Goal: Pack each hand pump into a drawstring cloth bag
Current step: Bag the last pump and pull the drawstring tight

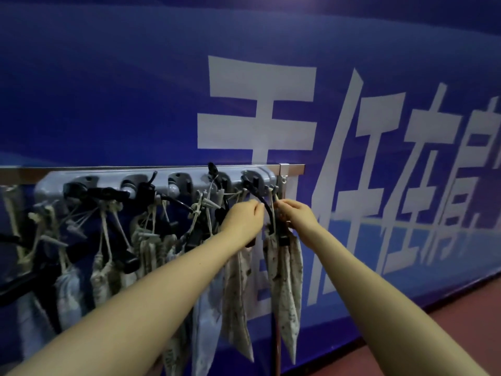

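Both hands reach up to the right end of a wall rack. The left hand point(245, 217) has its fingers curled, pinching a cream cord point(273, 213) just beside a black hose point(267, 206); the right hand point(294, 213) is curled too, pinching the cord from the other side, so the two nearly touch with the hose between them. Below them hangs a bag point(284, 280): long, narrow, off-white cloth speckled with small dark marks, gathered at its mouth and tapering to a point. A black pump part point(283, 240) sticks out of that mouth, and the hose arcs from it up to the rack point(162, 179), a grey plastic strip with round holders and small hooks, fixed under a metal rail point(291, 168). More bags point(235, 289) of the same cloth, some bluish, hang in a row to the left, each by knotted cords, with black pump pieces among them. Behind everything is a blue banner point(108, 90) with big white characters, and a reddish floor point(461, 316) shows at lower right.
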`<state>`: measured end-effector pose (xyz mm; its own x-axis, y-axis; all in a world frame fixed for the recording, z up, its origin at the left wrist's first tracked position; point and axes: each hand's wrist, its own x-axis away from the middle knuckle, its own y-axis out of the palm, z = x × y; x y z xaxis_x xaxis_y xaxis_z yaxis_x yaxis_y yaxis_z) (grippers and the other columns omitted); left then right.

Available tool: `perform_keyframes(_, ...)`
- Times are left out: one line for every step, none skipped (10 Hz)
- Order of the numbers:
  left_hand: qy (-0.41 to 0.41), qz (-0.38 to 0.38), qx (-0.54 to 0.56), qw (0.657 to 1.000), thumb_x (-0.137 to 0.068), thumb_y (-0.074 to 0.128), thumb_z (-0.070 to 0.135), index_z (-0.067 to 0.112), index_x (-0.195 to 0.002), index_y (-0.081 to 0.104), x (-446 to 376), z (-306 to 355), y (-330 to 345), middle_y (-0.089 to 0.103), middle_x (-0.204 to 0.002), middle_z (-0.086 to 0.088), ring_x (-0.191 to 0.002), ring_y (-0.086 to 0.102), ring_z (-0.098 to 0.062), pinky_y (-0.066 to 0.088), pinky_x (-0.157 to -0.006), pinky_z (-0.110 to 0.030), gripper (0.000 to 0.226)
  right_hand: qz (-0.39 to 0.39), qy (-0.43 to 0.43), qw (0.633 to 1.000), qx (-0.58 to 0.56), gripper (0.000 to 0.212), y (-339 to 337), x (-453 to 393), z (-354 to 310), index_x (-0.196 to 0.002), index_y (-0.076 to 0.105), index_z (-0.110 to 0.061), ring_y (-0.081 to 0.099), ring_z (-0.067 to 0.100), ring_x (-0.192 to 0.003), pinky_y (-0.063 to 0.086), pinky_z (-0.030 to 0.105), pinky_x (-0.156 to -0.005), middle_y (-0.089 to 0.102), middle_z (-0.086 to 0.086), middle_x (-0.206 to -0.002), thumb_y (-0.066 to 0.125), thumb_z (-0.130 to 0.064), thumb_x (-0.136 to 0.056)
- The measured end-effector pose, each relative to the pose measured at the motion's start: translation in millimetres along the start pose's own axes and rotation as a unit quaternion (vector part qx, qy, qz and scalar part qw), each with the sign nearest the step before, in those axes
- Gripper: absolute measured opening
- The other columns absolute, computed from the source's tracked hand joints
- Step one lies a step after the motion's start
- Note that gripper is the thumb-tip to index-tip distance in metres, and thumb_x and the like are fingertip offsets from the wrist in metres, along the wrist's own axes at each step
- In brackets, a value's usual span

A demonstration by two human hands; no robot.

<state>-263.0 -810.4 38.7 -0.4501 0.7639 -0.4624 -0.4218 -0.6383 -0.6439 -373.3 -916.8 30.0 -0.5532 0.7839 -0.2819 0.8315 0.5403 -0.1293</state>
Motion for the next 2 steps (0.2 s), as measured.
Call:
perform_keyframes(-0.004,0.041,0.036,0.999,-0.103,0.036,0.03,0.003,-0.102,0.063,-3,-1,-1,0.068,-0.092,-0.02,-0.088,0.064,-0.034,0.051,-0.079,-0.041,0.038,0.008,-0.001,1.0,-0.017,0.02,7,1,2,-0.095,0.071,-0.017,0.06,0.015,-0.076,0.048,0.027,-0.071,0.067,-0.002,-0.08,0.054,-0.026,-0.098)
perform_keyframes(-0.035,0.047,0.065,0.996,-0.104,0.033,0.031,0.001,-0.105,0.066,-7,4,1,0.07,-0.099,-0.021,-0.095,0.064,-0.034,0.05,-0.087,-0.039,0.044,0.046,-0.008,0.999,0.021,0.018,19,8,1,-0.104,0.065,-0.018,0.055,0.009,-0.077,0.049,0.03,-0.068,0.06,-0.007,-0.084,0.05,-0.027,-0.1)
